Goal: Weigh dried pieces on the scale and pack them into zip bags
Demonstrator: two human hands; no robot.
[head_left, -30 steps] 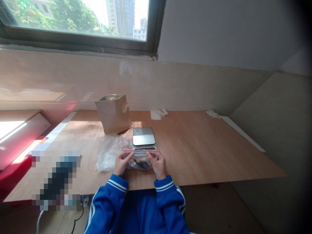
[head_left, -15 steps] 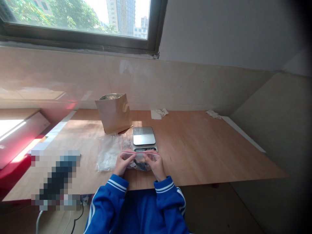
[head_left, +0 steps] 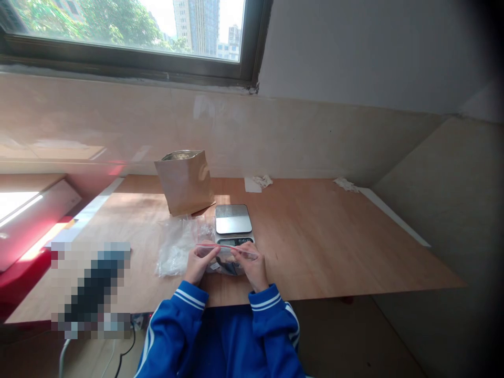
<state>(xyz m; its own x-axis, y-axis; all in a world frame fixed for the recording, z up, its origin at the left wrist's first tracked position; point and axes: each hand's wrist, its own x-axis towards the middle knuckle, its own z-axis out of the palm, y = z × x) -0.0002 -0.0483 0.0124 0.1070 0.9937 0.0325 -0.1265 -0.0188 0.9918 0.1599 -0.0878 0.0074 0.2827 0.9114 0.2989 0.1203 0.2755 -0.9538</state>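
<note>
A clear plastic bag (head_left: 229, 268) with a red strip along its top edge lies at the table's front, dark items inside it. My left hand (head_left: 199, 261) is closed on the left part of the bag's top edge, thumb and fingers pinched. On the right part of the same edge my right hand (head_left: 252, 263) is closed too. Just beyond the bag stands a kitchen scale (head_left: 233, 219) with a bare silver plate; the bag and hands partly cover its front panel. What exactly the bag contains is too small to tell.
Clear plastic bags (head_left: 176, 247) lie left of the scale. An open brown paper bag (head_left: 185, 184) stands behind them. White crumpled pieces (head_left: 263, 181) lie at the wooden table's (head_left: 334, 236) back edge. A blurred dark object (head_left: 96, 283) is at the left.
The red-striped edge at my right hand tilts slightly lower toward the right. Both hands remain in nearly the same place, gripping the bag.
</note>
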